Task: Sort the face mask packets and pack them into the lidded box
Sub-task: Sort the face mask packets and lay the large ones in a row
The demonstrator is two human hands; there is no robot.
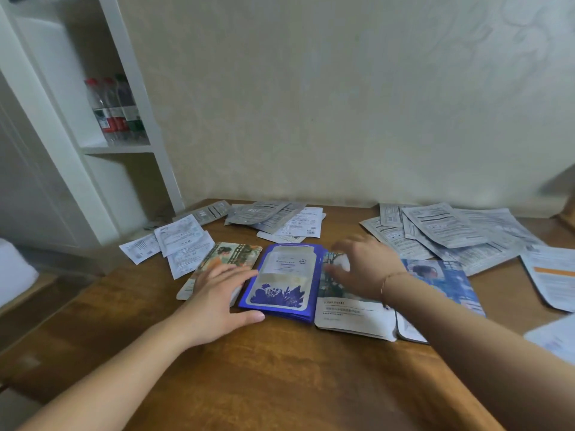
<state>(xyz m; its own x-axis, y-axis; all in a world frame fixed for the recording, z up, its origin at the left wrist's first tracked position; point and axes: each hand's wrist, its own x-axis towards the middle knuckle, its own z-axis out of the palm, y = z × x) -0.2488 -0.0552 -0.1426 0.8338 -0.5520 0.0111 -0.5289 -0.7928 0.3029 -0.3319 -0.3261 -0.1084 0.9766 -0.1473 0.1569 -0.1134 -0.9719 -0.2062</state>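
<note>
**Two hands at the blue packets**

On the wooden counter lies a stack of blue face mask packets, in the middle, near the front. The left hand lies flat at its left edge, fingers spread, thumb touching the near corner; it partly covers a green illustrated packet. The right hand is above a white and teal packet, just right of the blue stack; its grip is spread and holds nothing, though it is blurred. Farther right lies a light blue packet. Silver packets lie in loose heaps at the back. No lidded box shows. Bottles stand on a white shelf at left.
</note>
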